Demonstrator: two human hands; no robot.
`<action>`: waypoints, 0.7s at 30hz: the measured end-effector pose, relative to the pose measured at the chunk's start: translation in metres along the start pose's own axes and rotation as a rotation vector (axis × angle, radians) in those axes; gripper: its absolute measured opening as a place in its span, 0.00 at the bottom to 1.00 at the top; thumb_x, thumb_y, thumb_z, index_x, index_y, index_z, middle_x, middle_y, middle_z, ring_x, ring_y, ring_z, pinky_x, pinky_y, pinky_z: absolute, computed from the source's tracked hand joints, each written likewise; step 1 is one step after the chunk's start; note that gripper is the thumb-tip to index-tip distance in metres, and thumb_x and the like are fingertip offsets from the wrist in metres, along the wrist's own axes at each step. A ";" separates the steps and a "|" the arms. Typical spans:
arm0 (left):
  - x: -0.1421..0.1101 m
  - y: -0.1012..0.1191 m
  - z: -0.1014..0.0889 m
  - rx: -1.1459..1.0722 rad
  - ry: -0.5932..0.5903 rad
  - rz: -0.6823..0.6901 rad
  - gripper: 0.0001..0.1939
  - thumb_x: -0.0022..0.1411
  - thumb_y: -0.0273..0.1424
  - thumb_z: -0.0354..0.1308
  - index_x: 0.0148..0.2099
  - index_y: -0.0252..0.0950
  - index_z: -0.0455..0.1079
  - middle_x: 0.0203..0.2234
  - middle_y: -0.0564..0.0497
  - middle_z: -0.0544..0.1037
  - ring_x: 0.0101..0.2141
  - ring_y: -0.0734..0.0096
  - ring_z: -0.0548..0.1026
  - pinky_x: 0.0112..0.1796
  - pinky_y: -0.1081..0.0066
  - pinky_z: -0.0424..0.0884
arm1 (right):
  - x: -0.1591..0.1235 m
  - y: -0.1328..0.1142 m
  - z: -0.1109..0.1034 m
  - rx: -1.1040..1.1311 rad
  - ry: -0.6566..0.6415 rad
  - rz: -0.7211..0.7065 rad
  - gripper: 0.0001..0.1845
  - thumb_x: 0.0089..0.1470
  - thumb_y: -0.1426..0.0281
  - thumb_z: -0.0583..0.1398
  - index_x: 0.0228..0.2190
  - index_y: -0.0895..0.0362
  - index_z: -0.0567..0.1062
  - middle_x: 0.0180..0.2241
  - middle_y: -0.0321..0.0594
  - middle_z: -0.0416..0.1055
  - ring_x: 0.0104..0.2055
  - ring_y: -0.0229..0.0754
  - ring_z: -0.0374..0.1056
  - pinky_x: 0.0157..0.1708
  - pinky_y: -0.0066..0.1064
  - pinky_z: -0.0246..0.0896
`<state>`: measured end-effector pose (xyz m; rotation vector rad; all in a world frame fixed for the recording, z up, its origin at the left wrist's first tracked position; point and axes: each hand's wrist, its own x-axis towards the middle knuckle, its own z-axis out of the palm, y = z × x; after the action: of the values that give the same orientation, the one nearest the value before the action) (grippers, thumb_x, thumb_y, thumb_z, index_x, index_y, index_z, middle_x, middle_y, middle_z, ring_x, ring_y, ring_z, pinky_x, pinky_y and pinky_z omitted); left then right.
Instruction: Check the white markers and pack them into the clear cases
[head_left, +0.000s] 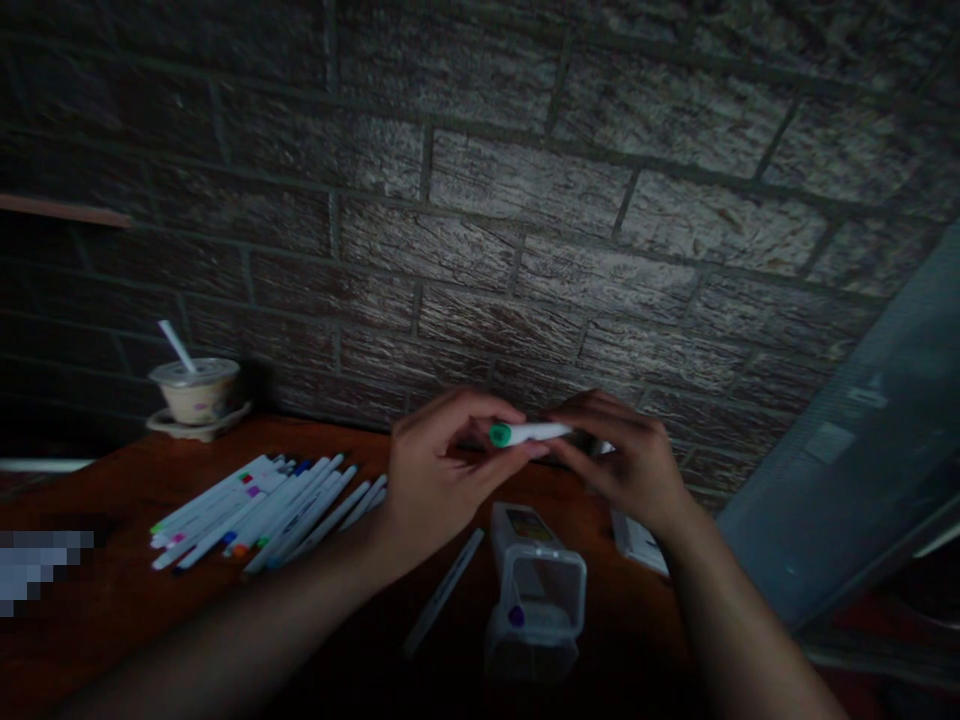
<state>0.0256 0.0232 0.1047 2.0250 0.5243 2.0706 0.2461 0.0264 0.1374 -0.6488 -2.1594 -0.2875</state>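
A white marker (pixel 536 431) with a green end is held level above the table, between my two hands. My left hand (pixel 439 465) pinches it near the green end, thumb below and fingers behind. The fingers of my right hand (pixel 626 450) close around its other end and hide that tip. Below them, a clear plastic box (pixel 536 590) lies on its side with its open mouth toward me; a purple-ended marker (pixel 516 616) shows inside. A single white marker (pixel 444 592) rests on the table left of the box.
Several white markers (pixel 277 510) with coloured ends lie in a loose pile at left. A lidded cup with a straw (pixel 199 390) stands on a saucer behind them. A brick wall (pixel 480 250) closes off the back; a grey panel (pixel 832 470) leans at right. A white item (pixel 640 543) lies beside my right wrist.
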 end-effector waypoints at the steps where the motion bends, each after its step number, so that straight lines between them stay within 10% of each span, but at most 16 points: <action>1: 0.002 -0.003 -0.001 -0.003 -0.002 -0.026 0.11 0.56 0.29 0.75 0.40 0.37 0.78 0.33 0.53 0.83 0.31 0.73 0.81 0.31 0.77 0.75 | -0.001 0.001 -0.005 -0.007 0.007 0.014 0.10 0.61 0.69 0.68 0.45 0.53 0.83 0.37 0.43 0.83 0.38 0.48 0.76 0.40 0.40 0.71; 10: 0.012 -0.036 -0.009 0.070 -0.214 0.073 0.12 0.56 0.28 0.75 0.43 0.37 0.80 0.36 0.52 0.85 0.36 0.70 0.82 0.39 0.73 0.75 | -0.002 -0.015 -0.034 0.032 0.077 0.146 0.09 0.52 0.70 0.74 0.37 0.55 0.84 0.32 0.40 0.82 0.32 0.42 0.77 0.32 0.32 0.69; 21: -0.001 -0.049 0.003 0.123 -0.388 0.202 0.11 0.62 0.24 0.70 0.47 0.35 0.78 0.39 0.49 0.85 0.40 0.66 0.82 0.42 0.70 0.75 | 0.001 -0.041 -0.021 0.064 -0.001 0.022 0.09 0.52 0.71 0.74 0.35 0.58 0.81 0.29 0.37 0.79 0.29 0.37 0.74 0.28 0.27 0.65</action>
<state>0.0234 0.0680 0.0849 2.5624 0.3967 1.7055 0.2371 -0.0162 0.1521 -0.6355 -2.1516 -0.2054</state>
